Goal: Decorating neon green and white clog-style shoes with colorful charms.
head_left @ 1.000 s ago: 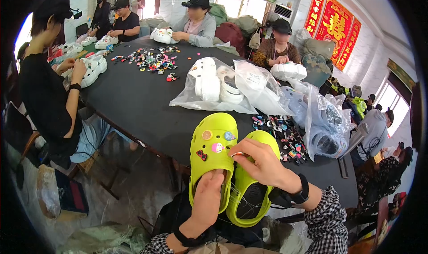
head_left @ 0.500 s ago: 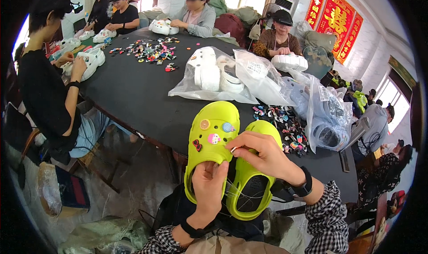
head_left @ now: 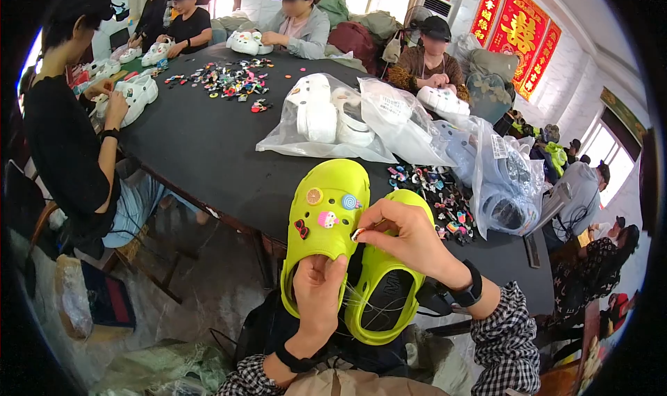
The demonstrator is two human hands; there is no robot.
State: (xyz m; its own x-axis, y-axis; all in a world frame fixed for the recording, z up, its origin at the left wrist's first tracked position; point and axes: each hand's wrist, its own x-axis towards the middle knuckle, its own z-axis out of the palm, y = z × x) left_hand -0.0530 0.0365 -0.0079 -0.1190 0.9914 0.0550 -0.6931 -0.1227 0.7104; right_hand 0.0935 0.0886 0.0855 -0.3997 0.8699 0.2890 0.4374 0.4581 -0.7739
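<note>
At the near edge of the broad black worktop [head_left: 208,146], two lime-green, perforated slip-on clogs [head_left: 323,242] are side by side, the fingers of the left hand [head_left: 318,292] grasping the decorated left one inside its opening, those of the right hand [head_left: 410,240] pinching a tiny, partly white charm [head_left: 357,234] by its right side.

Lower centre: left clog [head_left: 321,242] and right clog [head_left: 376,336] lime green; insole [head_left: 392,300] of the latter black. On the former: fruit charm [head_left: 315,196] orange, swirl charm [head_left: 349,201] blue and white, cupcake charm [head_left: 327,219] pink and white, fourth charm [head_left: 301,229] red and black. Held charm [head_left: 357,235]: white and dark, other tints too small to tell. Lower right: sleeve [head_left: 511,340] black-and-white check. Mid-frame: table [head_left: 201,146] black. Upper centre: bagged clogs [head_left: 318,111] white. Right of centre: second bagged pair [head_left: 506,212] pale blue. Upper left: heap [head_left: 229,80] many-coloured. Upper right: banners [head_left: 500,40] red, gold markings. Far left: shirt [head_left: 66,142] black.
</note>
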